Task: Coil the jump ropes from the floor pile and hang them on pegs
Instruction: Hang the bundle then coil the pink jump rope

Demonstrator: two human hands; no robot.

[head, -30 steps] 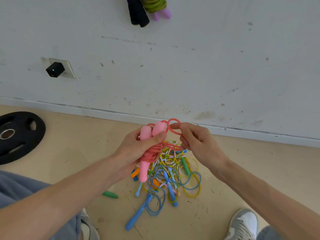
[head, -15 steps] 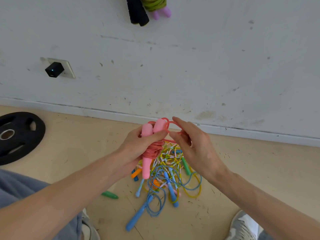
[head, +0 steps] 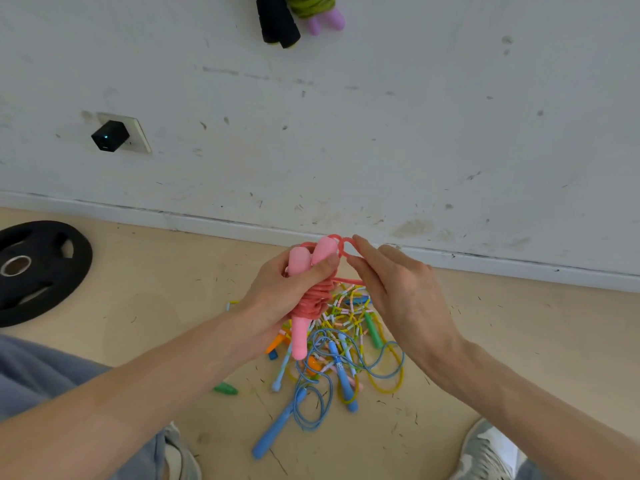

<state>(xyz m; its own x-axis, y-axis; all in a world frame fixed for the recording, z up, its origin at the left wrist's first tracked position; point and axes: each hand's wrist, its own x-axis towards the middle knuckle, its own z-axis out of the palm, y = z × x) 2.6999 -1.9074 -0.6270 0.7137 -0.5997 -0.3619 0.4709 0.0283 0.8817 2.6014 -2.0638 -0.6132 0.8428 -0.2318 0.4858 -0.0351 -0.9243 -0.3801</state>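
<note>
Pink plastic-handled jump rope (head: 300, 299), cord wound round both handles: clenched in left hand (head: 277, 292), above the multicoloured rope pile (head: 339, 348) on the tan floor (head: 138, 306) near the wall edge. Right hand (head: 398, 292) fingertips pinch its end loop (head: 341, 244).

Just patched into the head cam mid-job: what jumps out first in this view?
Dead centre, the left hand grips a pink jump rope, its cord wound around the two handles, while the right hand pinches a loop of that cord at the top. Beneath them a bright tangle of ropes lies on the floor. A black weight plate lies at far left.
</note>
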